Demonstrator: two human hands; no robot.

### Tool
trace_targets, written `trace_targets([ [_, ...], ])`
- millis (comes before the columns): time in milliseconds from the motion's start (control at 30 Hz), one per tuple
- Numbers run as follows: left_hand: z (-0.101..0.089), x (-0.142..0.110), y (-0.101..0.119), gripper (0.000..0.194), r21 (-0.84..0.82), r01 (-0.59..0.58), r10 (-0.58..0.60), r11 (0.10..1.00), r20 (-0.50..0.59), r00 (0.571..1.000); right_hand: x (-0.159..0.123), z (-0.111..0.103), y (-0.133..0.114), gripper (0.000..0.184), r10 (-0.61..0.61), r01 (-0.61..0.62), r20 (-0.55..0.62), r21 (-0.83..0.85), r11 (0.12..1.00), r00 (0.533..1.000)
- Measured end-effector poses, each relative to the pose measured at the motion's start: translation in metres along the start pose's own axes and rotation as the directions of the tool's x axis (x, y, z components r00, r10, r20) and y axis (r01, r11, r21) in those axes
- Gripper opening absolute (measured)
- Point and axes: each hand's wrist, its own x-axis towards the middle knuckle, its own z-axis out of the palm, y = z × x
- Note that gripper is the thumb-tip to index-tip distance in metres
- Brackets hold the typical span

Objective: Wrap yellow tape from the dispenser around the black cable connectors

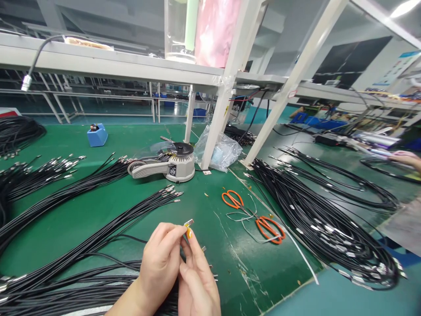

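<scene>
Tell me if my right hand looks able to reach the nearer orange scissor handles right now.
Probably yes: the nearer orange scissor handles lie close by on the green tabletop, with only a thin pale cord about them. The right hand looks busy, though, at a small connector with the left hand.

Bright overhead light, edges apparently stretched

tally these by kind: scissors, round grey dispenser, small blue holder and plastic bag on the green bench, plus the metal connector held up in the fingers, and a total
Orange-handled scissors: 2
Round grey dispenser: 1
Small blue holder: 1
Clear plastic bag: 1
Held-up metal connector: 1
Total: 6
</scene>
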Motion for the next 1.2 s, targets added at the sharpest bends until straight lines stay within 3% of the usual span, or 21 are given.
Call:
trace_targets([
  [200, -0.002, 0.001, 0.001, 0.031, 0.021, -0.020, 0.020, 1.000, -0.007, 1.000, 0.000, 0.003, 0.001, 0.039, 0.019, -0.017, -0.052, 0.053, 0.998, 0.998],
  [467, -0.002, -0.001, -0.004, 0.030, 0.031, -0.018, 0.018, 0.999, 0.004, 1.000, 0.002, 0.003, -0.002, 0.045, 0.010, -0.011, -0.018, -0.015, 1.000, 1.000],
  [667, -0.002, -0.001, -0.005, 0.035, 0.090, -0.055, 0.054, 0.994, 0.020, 0.998, 0.001, -0.008, -0.005, 0.043, -0.055, 0.061, 0.036, -0.220, 0.974, 0.998],
  [800, 0.000, -0.002, -0.006, 0.036, 0.145, -0.095, 0.096, 0.985, -0.004, 0.995, 0.001, -0.013, -0.018, 0.046, -0.095, 0.076, -0.057, -0.277, 0.958, 0.994],
  [900, 0.001, -0.002, -0.006, 0.038, 0.173, -0.130, 0.130, 0.976, 0.009, 0.991, 0.006, -0.006, -0.036, 0.041, -0.087, 0.045, -0.091, -0.392, 0.919, 0.992],
  [1000, 0.001, -0.002, -0.006, 0.034, 0.183, -0.146, 0.143, 0.972, 0.032, 0.989, 0.016, 0.007, -0.052, 0.035, -0.055, 0.028, -0.034, -0.533, 0.846, 0.998],
  [1200, 0.001, 0.002, -0.003, 0.023, 0.169, -0.120, 0.121, 0.978, 0.006, 0.993, 0.028, 0.017, -0.056, 0.028, 0.009, 0.008, 0.024, -0.616, 0.787, 1.000],
])
